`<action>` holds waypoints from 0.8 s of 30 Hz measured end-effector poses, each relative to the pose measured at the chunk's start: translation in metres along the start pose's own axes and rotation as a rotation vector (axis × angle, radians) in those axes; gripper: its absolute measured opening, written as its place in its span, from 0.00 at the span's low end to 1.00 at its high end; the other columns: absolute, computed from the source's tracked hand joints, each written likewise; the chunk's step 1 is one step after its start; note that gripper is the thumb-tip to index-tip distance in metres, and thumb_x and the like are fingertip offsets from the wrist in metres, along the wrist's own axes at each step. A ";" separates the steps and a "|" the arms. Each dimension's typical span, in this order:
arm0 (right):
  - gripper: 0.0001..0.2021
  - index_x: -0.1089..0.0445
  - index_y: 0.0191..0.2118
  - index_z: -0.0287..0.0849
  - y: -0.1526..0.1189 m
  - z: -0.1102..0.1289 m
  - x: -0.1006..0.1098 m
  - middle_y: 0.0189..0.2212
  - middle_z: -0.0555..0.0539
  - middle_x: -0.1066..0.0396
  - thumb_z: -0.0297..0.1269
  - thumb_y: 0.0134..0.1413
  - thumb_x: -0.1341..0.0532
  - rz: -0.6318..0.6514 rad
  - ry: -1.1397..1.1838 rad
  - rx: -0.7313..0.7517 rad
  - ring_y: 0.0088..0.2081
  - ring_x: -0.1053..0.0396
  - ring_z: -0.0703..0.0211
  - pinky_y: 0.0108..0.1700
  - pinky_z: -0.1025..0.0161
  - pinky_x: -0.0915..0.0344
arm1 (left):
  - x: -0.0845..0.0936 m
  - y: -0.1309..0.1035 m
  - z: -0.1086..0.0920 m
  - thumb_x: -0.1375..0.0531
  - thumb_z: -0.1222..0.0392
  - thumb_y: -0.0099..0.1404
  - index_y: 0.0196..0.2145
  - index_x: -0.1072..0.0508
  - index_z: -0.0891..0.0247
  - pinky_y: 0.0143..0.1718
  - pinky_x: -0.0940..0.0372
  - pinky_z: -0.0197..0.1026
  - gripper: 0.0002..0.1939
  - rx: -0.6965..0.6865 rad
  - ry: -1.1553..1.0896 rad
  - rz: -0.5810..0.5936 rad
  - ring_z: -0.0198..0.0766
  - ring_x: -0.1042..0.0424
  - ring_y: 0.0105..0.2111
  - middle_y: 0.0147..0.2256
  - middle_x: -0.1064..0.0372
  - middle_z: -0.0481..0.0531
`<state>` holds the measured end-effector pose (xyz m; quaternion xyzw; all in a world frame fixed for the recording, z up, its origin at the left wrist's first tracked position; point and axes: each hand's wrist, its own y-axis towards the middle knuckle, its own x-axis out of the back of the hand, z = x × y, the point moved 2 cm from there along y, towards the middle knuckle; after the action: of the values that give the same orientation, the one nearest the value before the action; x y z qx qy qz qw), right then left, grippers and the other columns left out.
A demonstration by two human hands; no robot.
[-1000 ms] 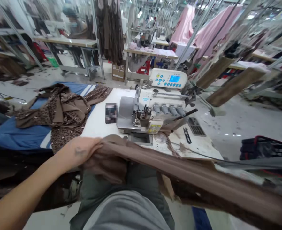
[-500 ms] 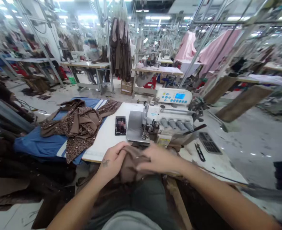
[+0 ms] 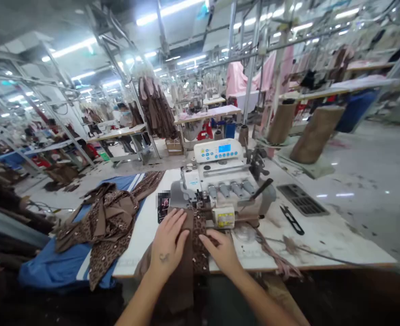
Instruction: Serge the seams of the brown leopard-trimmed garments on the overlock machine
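Note:
My left hand [image 3: 167, 242] lies flat on a plain brown fabric piece [image 3: 182, 283], fingers stretched toward the overlock sewing machine [image 3: 225, 174]. Along that piece's right side runs a leopard-print fabric strip [image 3: 200, 256], its far end under the machine's presser area. At the strip's right edge, my right hand [image 3: 224, 253] has its thumb and forefinger closed on the cloth; the other fingers are curled and partly hidden. Both pieces hang over the table's front edge. A phone-like dark object [image 3: 163, 209] lies left of the machine, partly covered by fabric and blurred out.
Leopard-print and brown garments [image 3: 109, 217] are heaped on blue cloth [image 3: 64, 258] to the left. Black thread snips [image 3: 292, 220] lie on the white table [image 3: 349, 253] at right, near a dark slotted panel [image 3: 303, 199]. Twisted fabric scraps [image 3: 281, 260] trail over the front edge.
Both hands have gone from gathering bunched brown fabric at the table's edge to holding it laid out at the machine. My left hand has flattened. The view has tilted and shifted.

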<state>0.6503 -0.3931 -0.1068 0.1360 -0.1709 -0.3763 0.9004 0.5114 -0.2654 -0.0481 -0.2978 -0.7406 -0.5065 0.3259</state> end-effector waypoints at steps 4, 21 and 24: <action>0.11 0.22 0.35 0.42 -0.004 -0.005 0.003 0.25 0.49 0.25 0.43 0.63 0.37 -0.017 0.150 -0.032 0.26 0.29 0.59 0.29 0.66 0.33 | 0.000 0.032 0.021 0.38 0.52 0.72 0.57 0.24 0.54 0.68 0.44 0.67 0.18 0.229 -0.164 -0.033 0.55 0.37 0.66 0.63 0.30 0.57; 0.18 0.33 0.25 0.42 -0.020 0.027 -0.041 0.22 0.50 0.27 0.39 0.67 0.34 0.330 -0.198 -0.004 0.26 0.30 0.60 0.29 0.64 0.49 | 0.011 0.051 0.032 0.36 0.54 0.70 0.42 0.25 0.57 0.72 0.50 0.60 0.06 0.214 -0.452 0.120 0.50 0.39 0.68 0.61 0.29 0.57; 0.19 0.36 0.24 0.42 -0.022 0.036 -0.047 0.21 0.53 0.31 0.37 0.68 0.35 0.350 -0.086 0.049 0.25 0.34 0.63 0.30 0.65 0.51 | 0.021 0.041 0.044 0.37 0.55 0.71 0.38 0.28 0.58 0.70 0.45 0.58 0.06 0.285 -0.671 0.076 0.50 0.35 0.66 0.54 0.24 0.57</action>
<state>0.5910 -0.3784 -0.0915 0.1100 -0.2396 -0.2152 0.9403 0.5220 -0.2085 -0.0206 -0.4263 -0.8579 -0.2598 0.1219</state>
